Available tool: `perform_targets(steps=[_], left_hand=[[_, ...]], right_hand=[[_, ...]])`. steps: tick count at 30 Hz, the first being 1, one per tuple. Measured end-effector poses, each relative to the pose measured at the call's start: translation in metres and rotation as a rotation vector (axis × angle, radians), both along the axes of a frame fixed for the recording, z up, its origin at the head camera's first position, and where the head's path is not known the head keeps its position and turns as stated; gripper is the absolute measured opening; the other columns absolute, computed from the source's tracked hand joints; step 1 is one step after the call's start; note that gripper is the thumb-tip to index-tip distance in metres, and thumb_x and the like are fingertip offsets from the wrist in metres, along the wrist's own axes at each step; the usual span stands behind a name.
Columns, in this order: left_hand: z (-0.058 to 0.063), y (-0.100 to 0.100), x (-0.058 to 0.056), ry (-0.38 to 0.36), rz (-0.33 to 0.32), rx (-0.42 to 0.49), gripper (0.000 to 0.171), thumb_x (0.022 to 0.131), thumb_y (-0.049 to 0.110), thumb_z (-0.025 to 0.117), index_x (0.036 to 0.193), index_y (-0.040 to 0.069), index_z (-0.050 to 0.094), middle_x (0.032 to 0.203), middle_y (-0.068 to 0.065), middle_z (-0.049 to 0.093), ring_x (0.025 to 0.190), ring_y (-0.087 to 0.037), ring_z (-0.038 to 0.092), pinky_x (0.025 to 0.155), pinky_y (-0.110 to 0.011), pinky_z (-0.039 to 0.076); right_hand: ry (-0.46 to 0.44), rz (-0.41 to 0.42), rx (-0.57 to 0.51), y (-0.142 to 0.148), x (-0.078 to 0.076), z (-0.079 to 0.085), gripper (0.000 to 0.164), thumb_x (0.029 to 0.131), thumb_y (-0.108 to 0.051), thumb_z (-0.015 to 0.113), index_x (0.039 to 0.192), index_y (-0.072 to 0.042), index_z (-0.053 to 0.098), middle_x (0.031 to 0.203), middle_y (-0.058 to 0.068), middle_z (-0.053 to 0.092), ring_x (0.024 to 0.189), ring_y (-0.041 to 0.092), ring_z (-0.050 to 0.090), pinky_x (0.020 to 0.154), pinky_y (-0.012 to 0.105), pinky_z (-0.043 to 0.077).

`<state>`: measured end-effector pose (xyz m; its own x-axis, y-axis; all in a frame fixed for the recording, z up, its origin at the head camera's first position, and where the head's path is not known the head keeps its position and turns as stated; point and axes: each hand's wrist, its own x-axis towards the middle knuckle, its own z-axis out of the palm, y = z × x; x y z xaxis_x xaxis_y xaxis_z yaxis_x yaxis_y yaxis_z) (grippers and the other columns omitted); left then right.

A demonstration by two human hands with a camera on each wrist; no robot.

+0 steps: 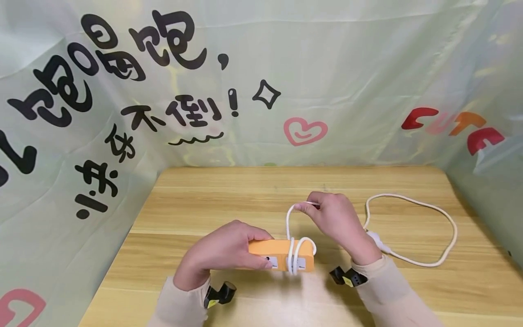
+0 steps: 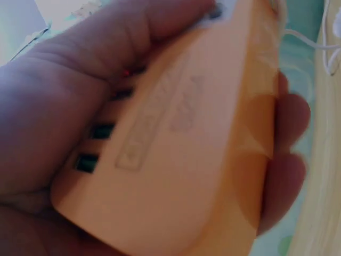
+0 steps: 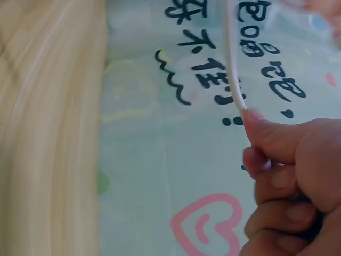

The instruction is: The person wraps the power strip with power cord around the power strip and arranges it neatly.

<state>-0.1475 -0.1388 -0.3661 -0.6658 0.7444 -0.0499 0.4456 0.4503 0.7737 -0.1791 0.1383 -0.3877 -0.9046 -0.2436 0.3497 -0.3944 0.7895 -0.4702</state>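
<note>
My left hand [image 1: 222, 245] grips the left end of an orange power strip [image 1: 267, 246], held over the wooden table. Several dark slots [image 2: 87, 163] line one edge of its face in the left wrist view. White cord [image 1: 288, 222] wraps around the strip's right part in a few turns. From there it rises to my right hand [image 1: 337, 218], which pinches it between thumb and forefinger. The right wrist view shows that pinched cord [image 3: 233, 64] running upward from the fingertips, the other fingers of the right hand [image 3: 298, 176] curled in.
At the right, the cord's far part [image 1: 454, 231] lies in a wide loop on the wooden table [image 1: 196, 195]. A white plug-like piece [image 1: 379, 242] sits by my right wrist. Printed curtains [image 1: 347, 68] stand behind the table and along both sides.
</note>
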Motion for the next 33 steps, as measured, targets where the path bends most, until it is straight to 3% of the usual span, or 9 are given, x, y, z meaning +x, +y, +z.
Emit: perform_targets(steps=[6,11,15,20,28,33], left_hand=[[-0.003,0.005,-0.001,0.063,0.055,-0.093,0.016,0.087,0.029,0.083,0.102,0.026,0.078,0.075,0.020,0.063,0.063,0.001,0.051,0.060,-0.020,0.044],[-0.006,0.009,-0.002,0.104,0.102,-0.164,0.011,0.087,0.032,0.082,0.095,0.029,0.075,0.071,0.019,0.060,0.062,0.000,0.050,0.060,-0.022,0.044],[-0.007,0.011,-0.003,0.113,0.153,-0.212,0.011,0.088,0.034,0.081,0.089,0.030,0.070,0.068,0.017,0.058,0.059,-0.003,0.050,0.059,-0.023,0.044],[-0.007,0.013,-0.005,0.104,0.240,-0.241,0.013,0.089,0.037,0.080,0.092,0.027,0.071,0.069,0.014,0.059,0.060,-0.006,0.052,0.059,-0.025,0.045],[-0.008,0.012,-0.009,0.070,0.372,-0.231,0.017,0.091,0.042,0.078,0.097,0.027,0.073,0.072,0.010,0.063,0.064,-0.012,0.056,0.060,-0.030,0.046],[-0.007,0.008,-0.015,0.077,0.531,-0.197,0.022,0.091,0.045,0.078,0.092,0.024,0.072,0.070,0.005,0.062,0.061,-0.015,0.055,0.058,-0.033,0.046]], right_hand=[[0.022,-0.027,-0.170,-0.005,0.006,0.006,0.029,0.093,-0.029,0.083,0.069,-0.023,0.068,0.057,-0.011,0.047,0.053,0.007,0.040,0.054,0.027,0.035],[0.030,-0.013,-0.243,-0.009,0.013,0.012,0.026,0.094,-0.027,0.082,0.070,-0.024,0.071,0.060,-0.012,0.053,0.056,0.006,0.045,0.056,0.026,0.039],[0.048,0.033,-0.291,-0.012,0.019,0.015,0.023,0.094,-0.023,0.081,0.073,-0.023,0.072,0.061,-0.012,0.053,0.056,0.004,0.044,0.055,0.025,0.040],[0.066,0.115,-0.354,-0.016,0.025,0.018,0.020,0.097,-0.018,0.078,0.077,-0.020,0.074,0.061,-0.013,0.051,0.055,0.002,0.042,0.052,0.024,0.039],[0.070,0.237,-0.354,-0.020,0.030,0.017,0.016,0.101,-0.010,0.070,0.088,-0.014,0.077,0.072,-0.008,0.065,0.060,0.001,0.049,0.055,0.024,0.045],[0.054,0.367,-0.289,-0.020,0.032,0.015,0.018,0.105,-0.003,0.061,0.110,-0.010,0.077,0.077,-0.008,0.062,0.067,0.001,0.050,0.061,0.025,0.048]])
